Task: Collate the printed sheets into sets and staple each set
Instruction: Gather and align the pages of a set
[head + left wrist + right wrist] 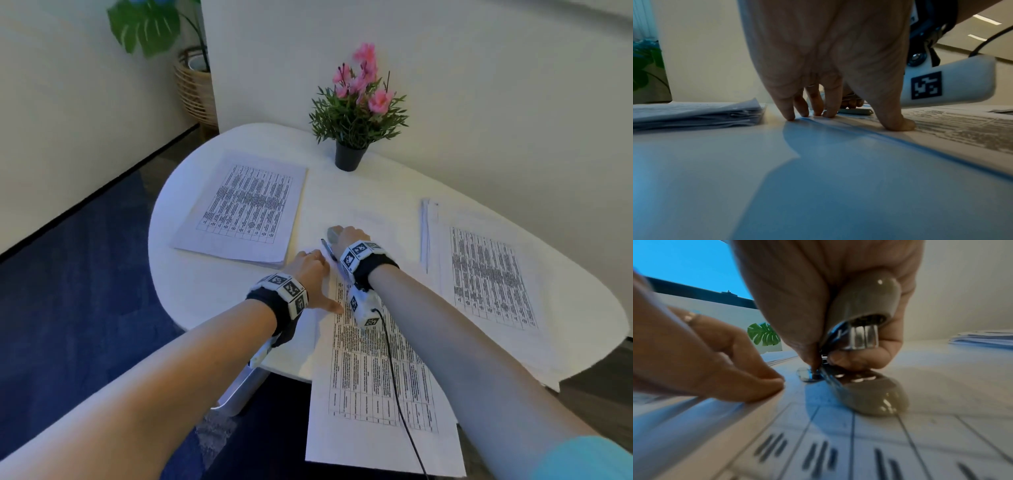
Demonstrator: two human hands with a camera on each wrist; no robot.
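Note:
A set of printed sheets [373,373] lies in the middle of the white table [191,291] and hangs over its near edge. My left hand [310,265] presses the set's top left corner with straight fingers; its fingertips [789,116] and thumb touch the paper. My right hand [351,238] grips a grey stapler [331,234] at the set's top edge. In the right wrist view the stapler's upper arm [863,305] is raised in my fingers while its base [871,392] rests low at the sheet's edge. Whether paper sits between them I cannot tell.
A thick stack of printed sheets [246,209] lies at the table's left, another stack [486,274] at its right. A potted plant with pink flowers [356,113] stands at the back. A wicker basket [195,82] sits on the floor by the wall.

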